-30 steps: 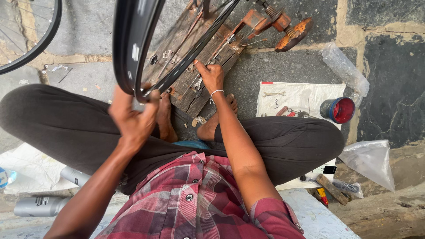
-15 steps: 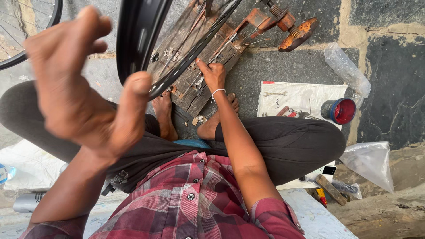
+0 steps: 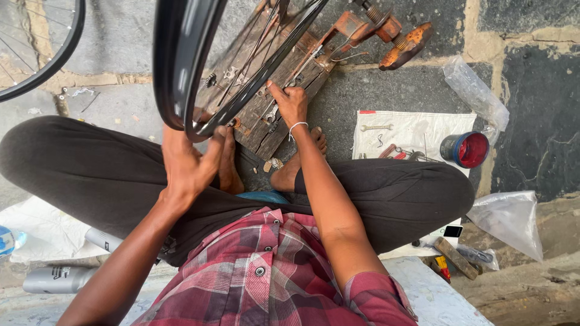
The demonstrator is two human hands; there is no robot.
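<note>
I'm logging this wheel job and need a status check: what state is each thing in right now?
left hand: gripping the black wheel rim from below
right hand: fingers on the wooden stand, at the spokes
black wheel rim: upright, held in the stand
wooden stand: lying flat on the ground
red tin: open, no lid on it
small spanner: lying untouched on the white sheet

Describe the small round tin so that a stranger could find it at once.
Start at the white sheet on the stone floor, beside the person's right knee. The small round tin sits at its right edge. It alone is round with a bright red inside; its neighbours are thin metal tools.
</note>
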